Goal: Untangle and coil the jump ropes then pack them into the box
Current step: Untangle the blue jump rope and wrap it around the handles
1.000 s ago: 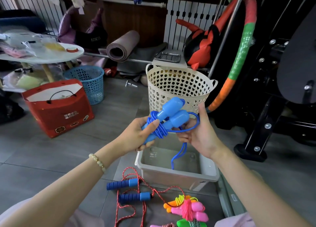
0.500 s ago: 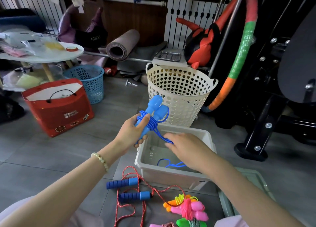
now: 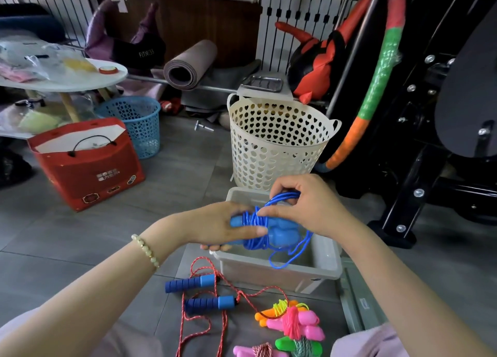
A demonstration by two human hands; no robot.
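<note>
Now the fingers (image 3: 270,211) of the right hand (image 3: 314,208) are pinching a loop of blue cord, right on top of the bundle. The left hand (image 3: 215,229) is gripping the blue jump rope (image 3: 281,234) by its two fat handles, and its thumb is pressing across the wraps. The handles are lying sideways, pointing from the left hand toward the right hand, so the cord is going round them the short way. The bundle is hanging in the air over the box (image 3: 285,272), and a loose loop of cord is dangling down into it. I think the last bit of cord is being wound or tucked in. The right hand is nearer to that loose loop, so it is likely doing the tucking while the left hand is holding the handles flat. The box is sitting right below, ready for the rope.
</note>
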